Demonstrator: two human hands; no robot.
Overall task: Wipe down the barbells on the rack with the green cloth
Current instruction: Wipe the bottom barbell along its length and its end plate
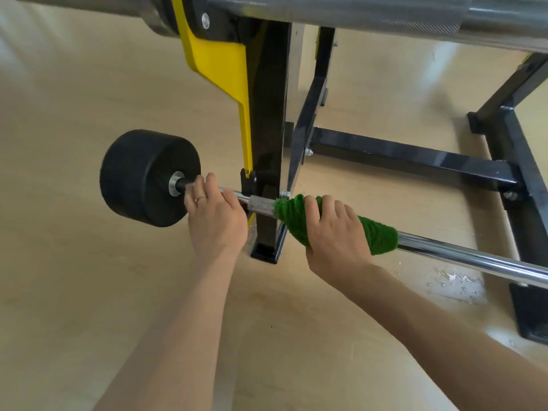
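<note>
Green cloth (299, 216) is wrapped round the lower barbell (462, 256), w/ right hand (332, 232) closed over cloth & bar just right of the black rack upright (268, 129). Left hand (215, 215) grips the bare bar btwn upright & black end weight (142, 176). Upper barbell (385, 16) sits across top of rack. Wet patch (453, 280) on wood floor (74, 262) under the bar.

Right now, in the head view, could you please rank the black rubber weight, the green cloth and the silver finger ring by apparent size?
1. Black rubber weight, though only a little larger than the cloth.
2. Green cloth, wrapped round the chrome bar and partly hidden under the right hand.
3. Silver finger ring on the left hand, smallest by far.
</note>
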